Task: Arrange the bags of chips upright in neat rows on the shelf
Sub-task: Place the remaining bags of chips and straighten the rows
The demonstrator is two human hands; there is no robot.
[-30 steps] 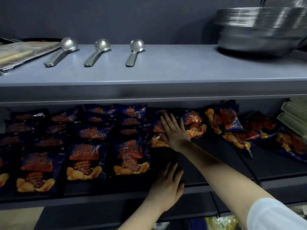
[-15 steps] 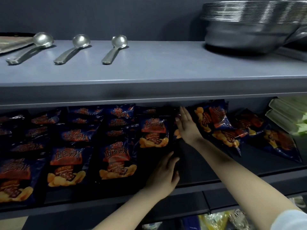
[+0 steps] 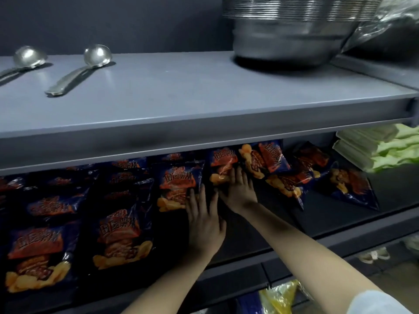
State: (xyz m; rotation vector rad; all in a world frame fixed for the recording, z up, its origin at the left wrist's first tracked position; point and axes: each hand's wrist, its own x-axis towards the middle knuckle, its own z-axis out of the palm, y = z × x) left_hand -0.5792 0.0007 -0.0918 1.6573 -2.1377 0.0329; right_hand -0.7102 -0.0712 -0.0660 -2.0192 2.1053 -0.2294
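Both hands down on the chip shelf, flat out on the bags

The left hand (image 3: pixel 205 225) lies palm down, fingers spread, its fingertips on the lower edge of a dark blue chip bag (image 3: pixel 179 184). The right hand (image 3: pixel 240 191) is just beside it, flat too, fingertips touching the next bag (image 3: pixel 221 166) further back. More bags of chips (image 3: pixel 120 236) lie in rows to the left on the lower shelf (image 3: pixel 317 225); a loose jumble of bags (image 3: pixel 283 175) sits to the right, tilted every which way. On the grey upper shelf (image 3: pixel 204 98) there are two metal ladles (image 3: pixel 79 69) and a stack of steel bowls (image 3: pixel 292 30). Pale green packs (image 3: pixel 385 150) are stacked at far right.
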